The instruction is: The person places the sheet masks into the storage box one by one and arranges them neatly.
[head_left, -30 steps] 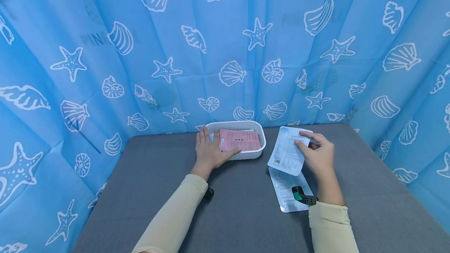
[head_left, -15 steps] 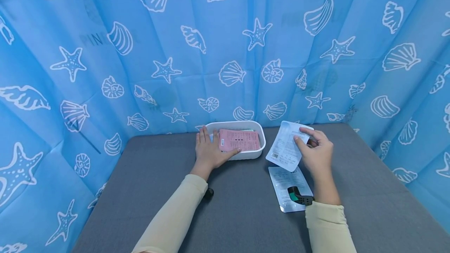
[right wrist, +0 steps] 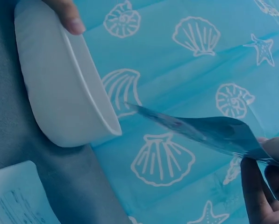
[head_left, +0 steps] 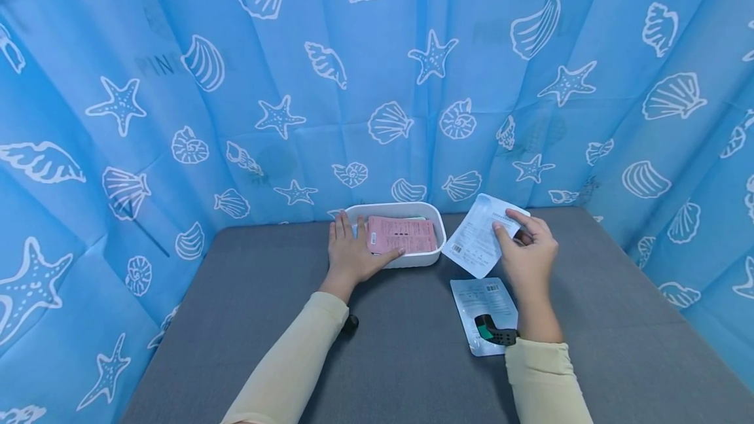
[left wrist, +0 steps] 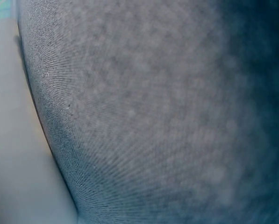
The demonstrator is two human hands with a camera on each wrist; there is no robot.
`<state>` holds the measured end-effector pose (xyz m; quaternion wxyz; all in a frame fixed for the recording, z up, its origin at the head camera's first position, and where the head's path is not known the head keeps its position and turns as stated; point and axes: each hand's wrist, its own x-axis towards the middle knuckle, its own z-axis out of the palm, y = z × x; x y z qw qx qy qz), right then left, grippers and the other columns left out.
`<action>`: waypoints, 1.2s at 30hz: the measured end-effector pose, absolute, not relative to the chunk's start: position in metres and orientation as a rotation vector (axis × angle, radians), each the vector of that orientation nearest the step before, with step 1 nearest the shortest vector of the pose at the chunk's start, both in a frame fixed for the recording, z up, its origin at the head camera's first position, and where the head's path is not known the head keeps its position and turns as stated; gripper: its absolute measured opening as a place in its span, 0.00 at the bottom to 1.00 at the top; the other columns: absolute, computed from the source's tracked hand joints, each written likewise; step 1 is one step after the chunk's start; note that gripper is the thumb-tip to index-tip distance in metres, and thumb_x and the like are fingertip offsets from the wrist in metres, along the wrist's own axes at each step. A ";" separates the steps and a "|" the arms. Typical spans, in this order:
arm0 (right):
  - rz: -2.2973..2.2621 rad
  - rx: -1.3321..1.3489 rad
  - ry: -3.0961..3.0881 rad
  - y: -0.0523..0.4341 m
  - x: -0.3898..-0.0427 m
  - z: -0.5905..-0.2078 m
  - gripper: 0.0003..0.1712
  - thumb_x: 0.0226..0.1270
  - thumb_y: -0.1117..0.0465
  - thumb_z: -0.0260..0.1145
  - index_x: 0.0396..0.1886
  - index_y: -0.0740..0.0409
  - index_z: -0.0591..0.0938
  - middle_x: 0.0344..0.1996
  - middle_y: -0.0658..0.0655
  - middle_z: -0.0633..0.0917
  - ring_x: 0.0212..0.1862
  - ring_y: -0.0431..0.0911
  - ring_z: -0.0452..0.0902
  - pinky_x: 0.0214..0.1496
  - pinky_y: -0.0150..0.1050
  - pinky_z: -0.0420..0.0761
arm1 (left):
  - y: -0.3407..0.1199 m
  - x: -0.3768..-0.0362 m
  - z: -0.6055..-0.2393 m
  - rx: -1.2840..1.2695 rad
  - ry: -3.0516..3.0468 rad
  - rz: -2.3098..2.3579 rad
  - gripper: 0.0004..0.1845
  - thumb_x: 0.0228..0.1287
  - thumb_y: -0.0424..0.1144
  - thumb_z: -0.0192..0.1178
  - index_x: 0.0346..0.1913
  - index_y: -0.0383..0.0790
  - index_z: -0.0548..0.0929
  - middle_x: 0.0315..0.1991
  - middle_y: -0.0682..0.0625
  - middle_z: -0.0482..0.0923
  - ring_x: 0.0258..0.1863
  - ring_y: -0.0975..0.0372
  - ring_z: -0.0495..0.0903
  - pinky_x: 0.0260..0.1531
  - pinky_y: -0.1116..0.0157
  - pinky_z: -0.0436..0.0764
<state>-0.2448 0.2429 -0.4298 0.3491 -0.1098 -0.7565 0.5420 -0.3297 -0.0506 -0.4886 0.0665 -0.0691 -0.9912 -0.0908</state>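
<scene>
My left hand [head_left: 350, 254] lies over the left end of a white plastic container [head_left: 432, 257], with its fingers extended and its thumb along the front rim. Inside the container lies a pink printed packet [head_left: 403, 235]. To the right, my right hand [head_left: 532, 250] pinches a pale blue foil packet [head_left: 480, 237] by its right edge, between thumb and fingers. That packet is raised and tilted, close to the container's right end; the right wrist view shows it edge-on [right wrist: 200, 128]. A second pale blue packet [head_left: 480, 306] lies flat on the table, partly hidden by the right wrist's strap.
A grey cloth-covered table [head_left: 400, 345] spreads under everything. Behind it hangs a blue curtain [head_left: 353, 116] with white shells and starfish, right at the table's back edge. Something pale and blurred fills the left side of the left wrist view.
My right hand has moved slightly left, carrying the held packet up and toward the container. More of the packet on the table shows. My left hand has stayed in place.
</scene>
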 end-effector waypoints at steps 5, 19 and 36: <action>1.425 -0.290 -1.929 0.238 -0.249 -0.437 0.23 0.75 0.63 0.71 0.66 0.63 0.84 0.56 0.60 0.78 0.59 0.55 0.87 0.53 0.23 0.84 | -0.051 -0.330 -0.489 -0.217 -2.976 -0.291 0.71 0.53 0.90 0.47 0.86 0.39 0.53 0.87 0.33 0.40 0.88 0.41 0.39 0.86 0.44 0.43; 1.490 -0.255 -1.969 0.230 -0.255 -0.453 0.24 0.76 0.63 0.70 0.68 0.65 0.82 0.57 0.65 0.78 0.57 0.59 0.86 0.45 0.14 0.79 | -0.051 -0.332 -0.491 -0.177 -3.007 -0.272 0.77 0.50 0.93 0.44 0.85 0.30 0.49 0.87 0.34 0.38 0.88 0.43 0.39 0.86 0.47 0.43; 1.580 -0.340 -2.251 0.230 -0.254 -0.452 0.30 0.81 0.54 0.64 0.76 0.61 0.75 0.72 0.68 0.78 0.64 0.62 0.84 0.60 0.44 0.87 | -0.051 -0.333 -0.490 -0.179 -3.004 -0.270 0.77 0.51 0.92 0.45 0.85 0.30 0.47 0.88 0.34 0.39 0.88 0.44 0.39 0.86 0.47 0.43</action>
